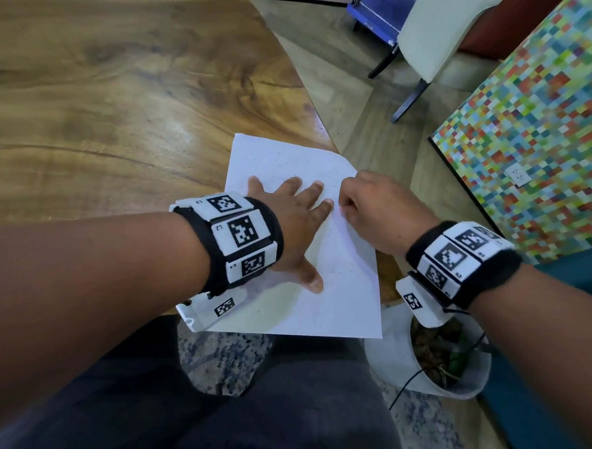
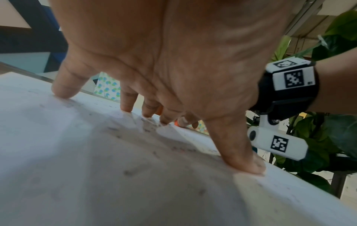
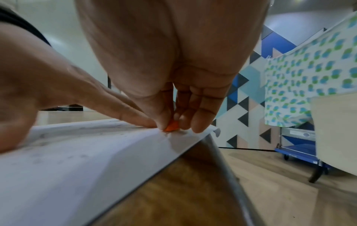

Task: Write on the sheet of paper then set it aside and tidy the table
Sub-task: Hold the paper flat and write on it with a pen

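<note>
A white sheet of paper lies near the wooden table's right corner, its near edge hanging over the front edge. My left hand presses flat on the sheet with fingers spread, the thumb down near the sheet's edge. My right hand is curled just right of the left fingertips. In the right wrist view its thumb and fingers pinch a small orange object against the paper. I cannot tell what the orange object is. Faint grey marks speckle the paper.
The table's edge runs close beside the right hand, with floor beyond. A white chair and a blue trolley stand farther off. A potted plant sits by my right knee. A multicoloured mosaic panel stands at right.
</note>
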`<state>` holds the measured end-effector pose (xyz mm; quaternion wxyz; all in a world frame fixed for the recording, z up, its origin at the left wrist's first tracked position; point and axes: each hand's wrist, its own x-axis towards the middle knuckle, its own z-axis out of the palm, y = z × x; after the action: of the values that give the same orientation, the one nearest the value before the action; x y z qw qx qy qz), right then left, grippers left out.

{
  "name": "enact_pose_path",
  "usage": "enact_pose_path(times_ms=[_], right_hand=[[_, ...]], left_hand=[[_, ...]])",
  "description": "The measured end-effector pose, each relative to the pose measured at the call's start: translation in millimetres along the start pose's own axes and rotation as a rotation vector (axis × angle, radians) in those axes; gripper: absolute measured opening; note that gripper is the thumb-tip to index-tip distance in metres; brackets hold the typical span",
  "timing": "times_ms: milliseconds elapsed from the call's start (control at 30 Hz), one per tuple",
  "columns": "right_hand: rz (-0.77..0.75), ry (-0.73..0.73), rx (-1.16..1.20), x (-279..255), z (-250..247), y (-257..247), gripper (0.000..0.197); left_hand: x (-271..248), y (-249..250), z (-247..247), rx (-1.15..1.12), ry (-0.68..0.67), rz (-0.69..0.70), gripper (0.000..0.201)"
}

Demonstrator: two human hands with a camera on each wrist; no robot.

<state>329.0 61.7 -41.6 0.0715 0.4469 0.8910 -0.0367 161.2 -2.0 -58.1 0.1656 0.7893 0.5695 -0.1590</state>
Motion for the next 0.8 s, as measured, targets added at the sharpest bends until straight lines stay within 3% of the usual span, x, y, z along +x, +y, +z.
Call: enact_pose_path(times_ms=[267,500,700,800], right_hand=[[-0.274,-0.093,0.046,-49,11,-25,0.012],[-0.03,0.004,0.025,-8,6,-7,0.011],[-0.002,-0.02,0.018,-5,5,-8,0.009],[-0.126,-0.014,0.021,-20,9,-23,0.007]], left_hand=[[-1,-2,0,0.014,0.011,0.002,0.132],[-3,-3,0,-0.021,0.008,-0.007,0.131],[-7,-21,-2,0.025,-0.084,0.024,0.14],[-9,-26,-1,0.036,-0.09,0.018,0.139]])
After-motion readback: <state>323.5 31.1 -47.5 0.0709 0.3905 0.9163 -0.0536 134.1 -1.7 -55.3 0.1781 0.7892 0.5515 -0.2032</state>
